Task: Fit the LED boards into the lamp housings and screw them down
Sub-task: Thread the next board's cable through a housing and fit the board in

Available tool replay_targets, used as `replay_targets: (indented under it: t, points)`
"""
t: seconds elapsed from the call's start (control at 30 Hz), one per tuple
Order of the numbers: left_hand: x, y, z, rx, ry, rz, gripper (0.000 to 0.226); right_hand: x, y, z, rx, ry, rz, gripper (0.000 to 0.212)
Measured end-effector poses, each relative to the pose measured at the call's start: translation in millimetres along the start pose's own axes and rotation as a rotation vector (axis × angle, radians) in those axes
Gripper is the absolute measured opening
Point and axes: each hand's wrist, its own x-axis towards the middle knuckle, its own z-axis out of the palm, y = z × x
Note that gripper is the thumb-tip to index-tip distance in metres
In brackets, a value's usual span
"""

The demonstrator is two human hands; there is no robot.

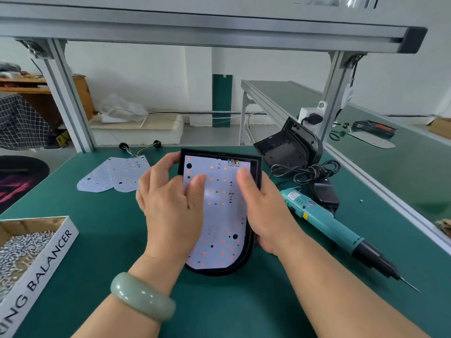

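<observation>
Head view: the white, rounded LED board (219, 211) lies inside the black plastic lamp housing (255, 164) at the middle of the green counter (219, 311); uneven pressure could seat it skewed, misaligning screw holes or pinching the soldered wires (233, 162). Grip: left hand (170, 203) and right hand (266, 211) each clasp a housing edge, thumbs pressing the board.

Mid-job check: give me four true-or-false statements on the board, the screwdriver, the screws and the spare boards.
1. The left hand and right hand hold the housing with the LED board in it. True.
2. The right hand grips the screwdriver. False: it lies on the table, right of the housing.
3. Two spare boards lie at far left. True.
4. The screw box stands at the right. False: it stands near left.
</observation>
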Motion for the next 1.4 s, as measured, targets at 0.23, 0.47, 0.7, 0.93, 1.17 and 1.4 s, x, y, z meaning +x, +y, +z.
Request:
replay_targets:
  t: [0.23,0.47,0.7,0.93,1.17,1.4]
  points:
    - [0,6,1,-0.263,0.043,0.045,0.025,1,1,-2,0.084,0.112,-0.02,0.007]
    - [12,-7,-9,-0.652,-0.228,-0.175,0.021,-1,1,-5,0.021,0.024,-0.088,0.009]
    - [14,-2,-6,-0.696,-0.177,-0.217,0.02,-4,-6,-2,0.239,0.022,-0.08,0.012]
    - [15,3,-10,-0.692,-0.159,-0.231,0.022,-7,-11,0,0.281,0.034,-0.126,0.014]
    - [14,4,-7,-0.706,-0.158,-0.209,0.022,-6,-9,0,0.146,0.105,-0.172,0.007]
    - [6,-4,-12,-0.516,-0.492,-0.199,0.005,6,-12,-20,0.362,0.197,-0.056,0.008]
